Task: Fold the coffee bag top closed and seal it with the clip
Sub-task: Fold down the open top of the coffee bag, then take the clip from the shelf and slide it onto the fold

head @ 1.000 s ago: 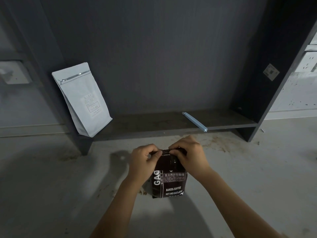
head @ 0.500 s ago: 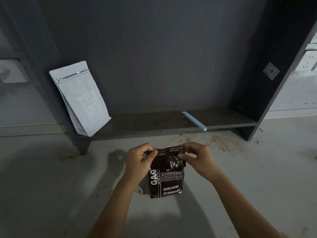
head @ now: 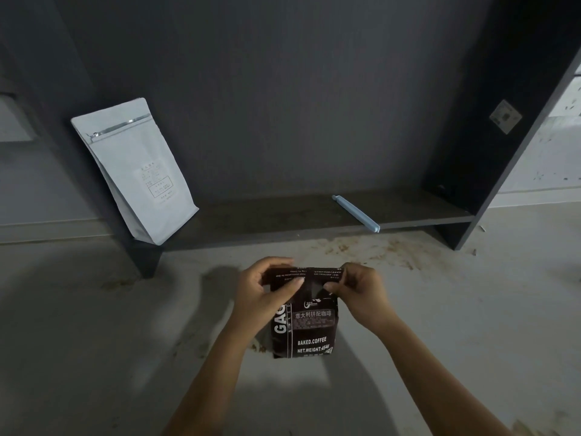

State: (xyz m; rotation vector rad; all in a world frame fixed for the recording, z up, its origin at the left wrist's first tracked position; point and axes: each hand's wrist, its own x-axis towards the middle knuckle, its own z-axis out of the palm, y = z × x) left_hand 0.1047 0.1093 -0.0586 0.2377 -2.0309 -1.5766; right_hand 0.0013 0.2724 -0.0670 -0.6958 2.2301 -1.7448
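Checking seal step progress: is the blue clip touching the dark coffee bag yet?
Apart. The head view shows the blue clip lying on the shelf, with bare floor between it and the dark coffee bag, which both hands pinch at the top.

Two bags: one dark coffee bag (head: 304,322) on the floor (head: 94,341), one pale bag (head: 135,171) on the shelf (head: 283,215). One blue clip (head: 356,213). Two hands: left (head: 264,291), right (head: 358,291). One label (head: 505,116) on the shelf's side.
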